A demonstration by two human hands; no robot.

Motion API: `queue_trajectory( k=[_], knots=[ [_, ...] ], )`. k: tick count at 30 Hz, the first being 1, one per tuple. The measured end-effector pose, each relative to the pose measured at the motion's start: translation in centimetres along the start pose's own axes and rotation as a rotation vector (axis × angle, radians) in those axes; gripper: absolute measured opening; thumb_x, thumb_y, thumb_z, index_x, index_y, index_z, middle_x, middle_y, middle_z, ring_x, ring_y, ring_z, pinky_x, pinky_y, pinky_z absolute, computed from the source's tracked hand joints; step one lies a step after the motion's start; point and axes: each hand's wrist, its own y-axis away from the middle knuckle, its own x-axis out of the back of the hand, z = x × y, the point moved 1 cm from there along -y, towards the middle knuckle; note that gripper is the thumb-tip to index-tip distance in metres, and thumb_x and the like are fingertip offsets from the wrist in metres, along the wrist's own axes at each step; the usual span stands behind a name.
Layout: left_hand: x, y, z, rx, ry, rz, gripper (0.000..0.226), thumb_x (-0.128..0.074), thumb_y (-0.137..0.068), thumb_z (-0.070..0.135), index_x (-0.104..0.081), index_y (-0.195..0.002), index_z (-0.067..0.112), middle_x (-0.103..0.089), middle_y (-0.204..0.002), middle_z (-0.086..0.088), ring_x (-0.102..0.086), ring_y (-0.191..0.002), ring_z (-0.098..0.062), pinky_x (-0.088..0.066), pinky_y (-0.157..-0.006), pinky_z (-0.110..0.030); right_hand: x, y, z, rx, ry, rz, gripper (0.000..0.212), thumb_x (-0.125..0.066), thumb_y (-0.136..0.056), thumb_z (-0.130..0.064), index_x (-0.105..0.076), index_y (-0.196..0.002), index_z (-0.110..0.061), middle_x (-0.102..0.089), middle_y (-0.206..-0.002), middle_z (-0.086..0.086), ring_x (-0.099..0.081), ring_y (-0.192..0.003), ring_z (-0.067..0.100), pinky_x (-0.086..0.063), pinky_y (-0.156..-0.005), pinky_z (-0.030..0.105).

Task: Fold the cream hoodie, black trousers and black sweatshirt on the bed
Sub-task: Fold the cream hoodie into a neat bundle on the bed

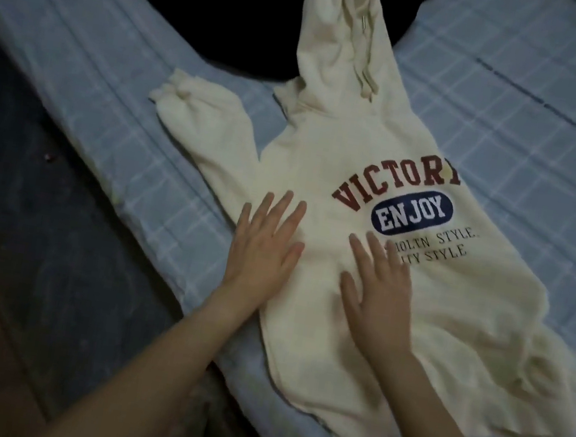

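The cream hoodie (348,144) lies front side up on the bed, its red and blue "VICTORY ENJOY" print showing and its hood pointing away from me. One sleeve bends out to the left, and the right side is bunched near the hem. My left hand (265,245) and my right hand (378,287) press flat on the lower front, fingers straight and spread. A black garment (213,15) lies past the hood at the back, partly under it; I cannot tell whether it is the trousers or the sweatshirt.
The bed has a pale blue checked sheet (520,142). Its near left edge (147,229) runs diagonally, with dark floor beyond it on the left.
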Motion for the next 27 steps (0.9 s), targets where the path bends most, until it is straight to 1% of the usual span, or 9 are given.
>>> queue_trajectory(
  k=[5,8,11,13,17,20,23,25,27],
  knots=[
    [-3.8,-5.4,-6.0,-0.123,-0.151,-0.121,0.057,-0.029,-0.101,0.044,-0.026,-0.154,0.023,-0.020,-0.162,-0.007,-0.013,-0.150,-0.026,0.002,-0.121,-0.045,-7.4,-5.3,-1.5,-0.030,0.083,-0.026,0.053,-0.024,-0.103,-0.040,-0.021,-0.156,-0.034,-0.018,-0.164,-0.004,-0.005,-0.153,0.023,-0.009,-0.122,0.052],
    [-5.5,-5.5,-7.6,-0.153,-0.103,-0.162,0.061,-0.023,-0.100,0.050,-0.025,-0.154,0.022,-0.017,-0.163,-0.007,-0.009,-0.151,-0.026,0.001,-0.122,-0.045,-9.9,-5.8,-0.9,-0.056,0.246,-0.075,0.054,-0.018,-0.104,-0.042,-0.011,-0.157,-0.036,-0.010,-0.165,-0.007,0.002,-0.153,0.021,-0.005,-0.123,0.051],
    [-4.2,-6.0,-8.6,-0.253,0.022,-0.167,0.059,-0.022,-0.098,0.046,-0.035,-0.151,0.023,-0.026,-0.160,-0.007,-0.020,-0.149,-0.026,-0.006,-0.121,-0.045,-10.0,-5.6,-1.1,-0.109,0.241,-0.075,0.054,-0.018,-0.104,-0.044,-0.013,-0.157,-0.036,-0.011,-0.165,-0.007,0.002,-0.153,0.018,-0.005,-0.123,0.050],
    [-1.9,-7.3,-11.4,-0.296,0.078,-0.070,0.052,-0.030,-0.098,0.037,-0.043,-0.146,0.022,-0.037,-0.155,-0.004,-0.033,-0.144,-0.026,-0.015,-0.120,-0.046,-9.5,-6.1,-2.6,-0.148,0.132,-0.042,0.054,-0.021,-0.103,-0.044,-0.021,-0.156,-0.034,-0.016,-0.164,-0.006,-0.004,-0.153,0.019,-0.009,-0.122,0.051],
    [1.9,-12.2,-21.1,0.025,0.143,0.158,0.047,-0.049,-0.097,0.024,-0.047,-0.144,0.016,-0.040,-0.152,-0.012,-0.037,-0.139,-0.033,-0.024,-0.117,-0.046,-9.9,-10.9,-9.5,-0.037,-0.068,0.054,0.054,-0.033,-0.099,-0.040,-0.036,-0.151,-0.026,-0.034,-0.157,-0.004,-0.023,-0.149,0.023,-0.018,-0.119,0.048],
    [2.9,-16.3,-27.6,0.240,0.257,0.157,0.051,-0.054,-0.097,0.028,-0.043,-0.146,0.019,-0.032,-0.154,-0.018,-0.030,-0.140,-0.035,-0.021,-0.117,-0.040,-11.8,-16.0,-14.6,0.071,-0.063,0.053,0.053,-0.040,-0.098,-0.033,-0.039,-0.150,-0.023,-0.038,-0.155,0.003,-0.031,-0.146,0.028,-0.024,-0.117,0.052],
    [2.2,-20.4,-31.8,0.391,0.407,0.122,0.067,-0.055,-0.095,0.044,-0.028,-0.153,0.022,-0.029,-0.156,-0.016,-0.024,-0.143,-0.034,-0.018,-0.116,-0.039,-14.1,-20.4,-16.9,0.055,-0.073,0.029,0.054,-0.049,-0.099,-0.028,-0.037,-0.151,-0.023,-0.035,-0.158,0.004,-0.030,-0.146,0.029,-0.025,-0.117,0.052],
    [1.4,-22.3,-33.0,0.424,0.360,0.032,0.077,-0.055,-0.090,0.057,-0.024,-0.153,0.026,-0.039,-0.151,-0.009,-0.030,-0.137,-0.034,-0.025,-0.111,-0.042,-15.2,-22.2,-17.2,-0.004,-0.057,0.001,0.057,-0.053,-0.099,-0.031,-0.033,-0.153,-0.026,-0.031,-0.160,0.003,-0.028,-0.147,0.025,-0.022,-0.118,0.048],
    [1.1,-22.7,-33.3,0.328,0.205,-0.019,0.067,-0.057,-0.087,0.057,-0.038,-0.146,0.031,-0.050,-0.134,-0.005,-0.041,-0.125,-0.031,-0.031,-0.100,-0.043,-15.9,-22.9,-17.3,-0.037,-0.002,-0.025,0.057,-0.052,-0.098,-0.034,-0.034,-0.152,-0.027,-0.033,-0.159,0.001,-0.031,-0.145,0.020,-0.018,-0.120,0.045]
  ],
)
